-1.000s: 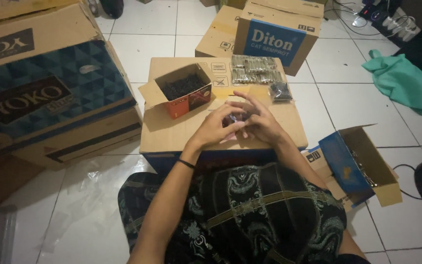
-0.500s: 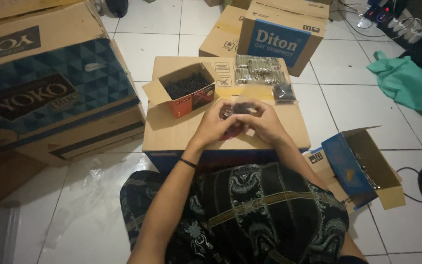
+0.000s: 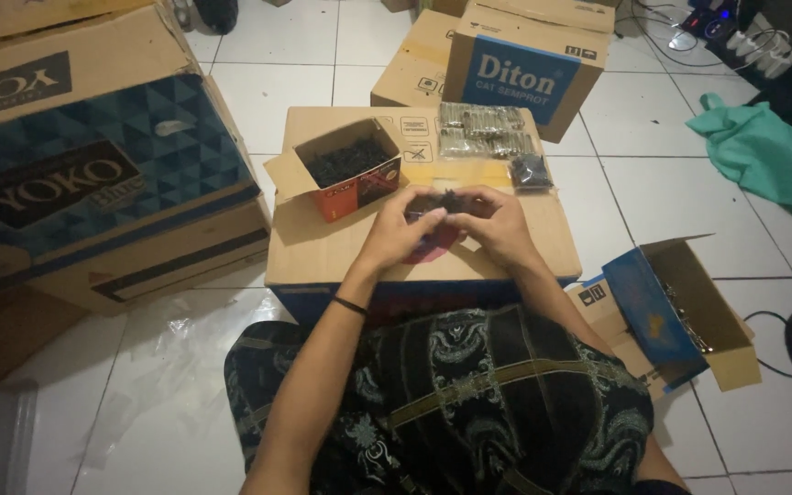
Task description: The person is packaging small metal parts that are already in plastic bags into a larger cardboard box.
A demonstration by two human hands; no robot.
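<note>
Centrally, orange box (image 3: 352, 176) of dark screws (image 3: 346, 159), hands pinching small packet (image 3: 439, 205)

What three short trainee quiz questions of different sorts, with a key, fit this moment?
1. True or false: both hands meet over the cardboard box that serves as a table.
2. What fills the small open orange box? A) dark small parts B) green cloth C) water
3. Which side of the person is the open blue box on?

Key: 1 true: left hand and right hand pinch a small dark bundle. 2 A. 3 Right.
</note>
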